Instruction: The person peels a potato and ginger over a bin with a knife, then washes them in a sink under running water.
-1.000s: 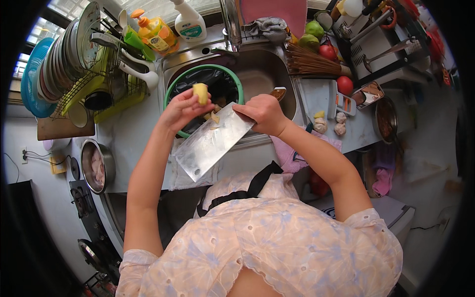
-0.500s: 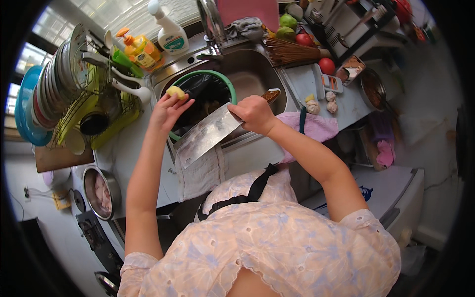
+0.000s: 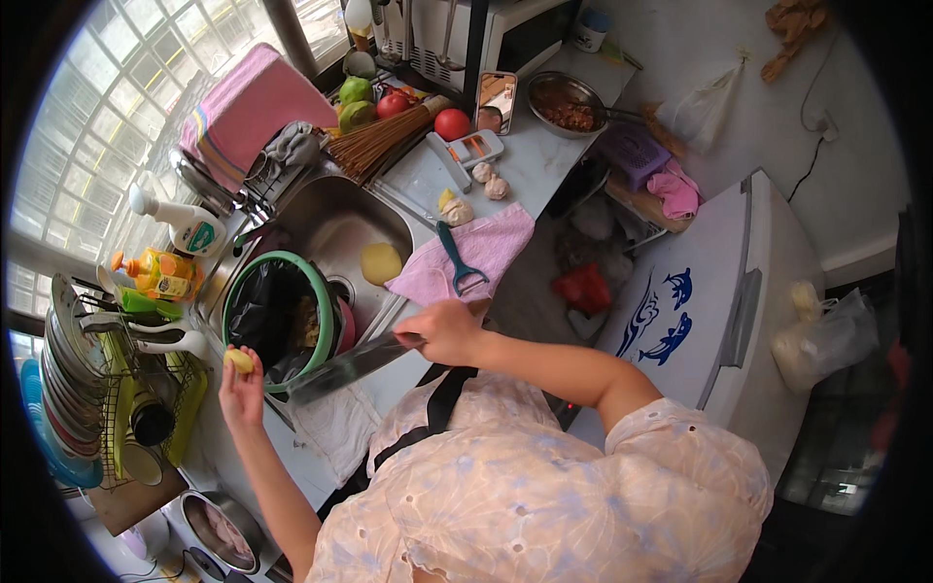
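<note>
At the sink's left edge, my left hand point(image 3: 243, 394) holds a small pale-yellow peeled vegetable piece point(image 3: 238, 360) in its fingertips; I cannot tell its kind. My right hand point(image 3: 445, 331) is wrapped round the handle of a cleaver point(image 3: 345, 371). Its broad blade points left across the sink's front edge, apart from the yellow piece. Just beyond the blade stands a green-rimmed bin point(image 3: 324, 303) lined with a black bag, with scraps inside. A peeled, potato-like round point(image 3: 381, 263) is at the sink's right side. Beyond my right hand, a peeler point(image 3: 457, 257) rests on a pink cloth point(image 3: 501, 238).
Garlic bulbs point(image 3: 496, 187), a slicer point(image 3: 465, 154), a tomato point(image 3: 452, 124) and a propped phone point(image 3: 497, 100) are on the right counter, near a pan of food point(image 3: 567, 104). Soap bottles point(image 3: 163, 273) and a loaded dish rack point(image 3: 121, 408) stand left. A fridge point(image 3: 671, 311) is at right.
The view has swung to the right, bringing the fridge and the potato-like round into sight. Both hands keep their hold; the cleaver's blade now shows more edge-on.
</note>
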